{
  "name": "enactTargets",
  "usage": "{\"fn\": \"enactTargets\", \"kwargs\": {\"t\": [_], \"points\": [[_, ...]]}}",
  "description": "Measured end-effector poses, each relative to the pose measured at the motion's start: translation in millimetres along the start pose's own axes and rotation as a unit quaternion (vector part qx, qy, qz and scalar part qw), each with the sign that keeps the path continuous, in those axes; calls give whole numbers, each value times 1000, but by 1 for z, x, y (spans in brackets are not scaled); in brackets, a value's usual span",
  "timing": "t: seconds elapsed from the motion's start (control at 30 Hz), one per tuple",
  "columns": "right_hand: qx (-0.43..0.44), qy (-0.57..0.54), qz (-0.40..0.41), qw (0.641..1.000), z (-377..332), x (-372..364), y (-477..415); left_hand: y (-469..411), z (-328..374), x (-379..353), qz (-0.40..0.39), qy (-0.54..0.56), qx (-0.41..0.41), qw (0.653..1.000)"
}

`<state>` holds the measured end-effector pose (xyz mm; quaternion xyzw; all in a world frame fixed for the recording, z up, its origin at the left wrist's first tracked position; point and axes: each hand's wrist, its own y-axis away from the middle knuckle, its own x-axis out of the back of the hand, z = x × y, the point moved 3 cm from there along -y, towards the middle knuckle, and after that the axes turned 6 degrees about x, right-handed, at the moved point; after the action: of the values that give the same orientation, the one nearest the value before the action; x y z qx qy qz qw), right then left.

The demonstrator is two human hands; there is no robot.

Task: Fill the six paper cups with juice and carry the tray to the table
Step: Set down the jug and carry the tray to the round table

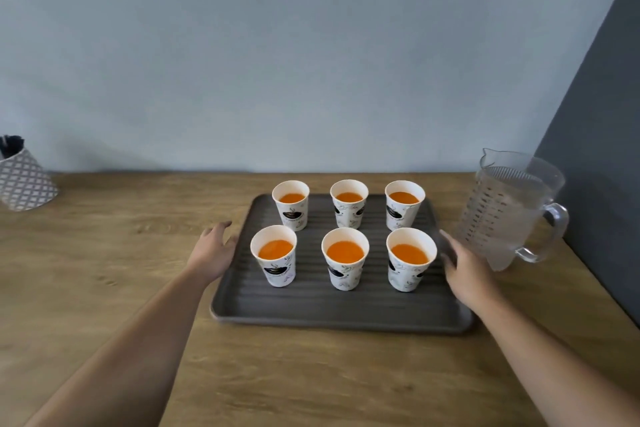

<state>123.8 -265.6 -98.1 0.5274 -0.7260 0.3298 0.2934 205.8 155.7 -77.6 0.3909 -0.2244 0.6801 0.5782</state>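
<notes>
Tray (329, 308): dark, ridged, rigid by the look of it; lies flat on the wooden table (104, 270), between the two hands.
Paper cups (345, 262): six, upright in two rows of three on the tray; all hold orange juice, none brimful; the pouring step looks done, the carry not yet begun.
Left hand (213, 250): grip loosely spread, fingers at the tray's left rim, touching or just short of it; it has hold of nothing.
Right hand (465, 270): grip spread likewise, resting at or just over the right rim, just outside the nearest cup; nothing clasped.
Pitcher (509, 208): clear, apparently drained, standing just beyond the right hand, off the tray.
Patterned holder (24, 180): well left of the left hand; not involved.
Handling, judged: load moderate, top-heavy; cups light, thin-walled, free to slide or tip; liquid will slosh.
Hold, judged: both short rims at mid-length, thumbs over, fingers under; lift level, evenly; avoid the cups themselves.
</notes>
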Motion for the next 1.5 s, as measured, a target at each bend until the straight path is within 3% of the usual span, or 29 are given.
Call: {"fn": "enactTargets", "kwargs": {"t": [0.17, 0.57, 0.77, 1.07, 1.5], "points": [[-48, 32, 9, 998, 12, -21, -6, -6, -25, -23, -38, -24, 32, 998], [-151, 166, -2, 974, 20, -33, -22, -19, -31, -45, 46, -137, 5, 990], [-144, 115, -38, 982, 19, -29, -20, -29, -32, -41, 30, -170, -12, 985], [-115, -26, 5, 993, 11, -26, 3, -34, -35, -33, 10, -96, -55, 994], [-122, -13, 47, 991, -15, -16, 56, -9, -57, -9, 1, -60, -74, 995]]}}
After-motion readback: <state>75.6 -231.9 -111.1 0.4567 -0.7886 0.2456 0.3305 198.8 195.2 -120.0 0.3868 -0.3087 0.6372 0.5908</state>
